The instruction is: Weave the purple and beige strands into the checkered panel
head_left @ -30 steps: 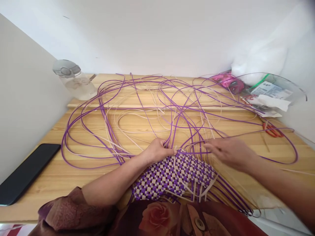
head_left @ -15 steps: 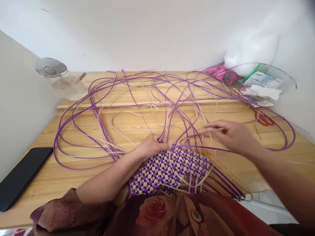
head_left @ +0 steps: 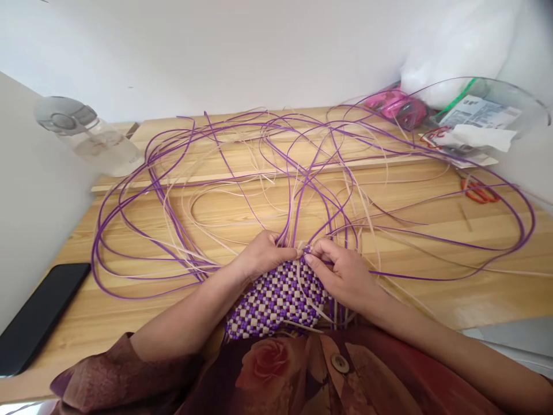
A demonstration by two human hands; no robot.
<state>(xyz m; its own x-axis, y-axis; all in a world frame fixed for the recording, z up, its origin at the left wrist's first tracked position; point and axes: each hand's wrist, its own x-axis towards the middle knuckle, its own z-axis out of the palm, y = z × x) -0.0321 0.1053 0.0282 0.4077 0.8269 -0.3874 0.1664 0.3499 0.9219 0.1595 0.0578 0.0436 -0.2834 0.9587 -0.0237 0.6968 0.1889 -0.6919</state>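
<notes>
R hand [head_left: 345, 274] moved onto woven pc [head_left: 276, 302]; long axis ~L–R.

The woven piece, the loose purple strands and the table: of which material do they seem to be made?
Woven piece: probably plastic strips, purple and cream, with a slight sheen.
Purple strands: likely the same plastic, since they hold wide, smooth curves.
Table: wood or wood-look laminate, smooth, showing pale grain.

Soft, bright light is washing over the table [head_left: 95, 323], casting faint shadows, while a pale sheen is showing near its front right edge. At the far right corner, a bag [head_left: 458, 63] is blending into the white wall [head_left: 237, 52]; distortion is stretching the bottle [head_left: 108, 147] and phone [head_left: 43, 317] along the left edge.
</notes>
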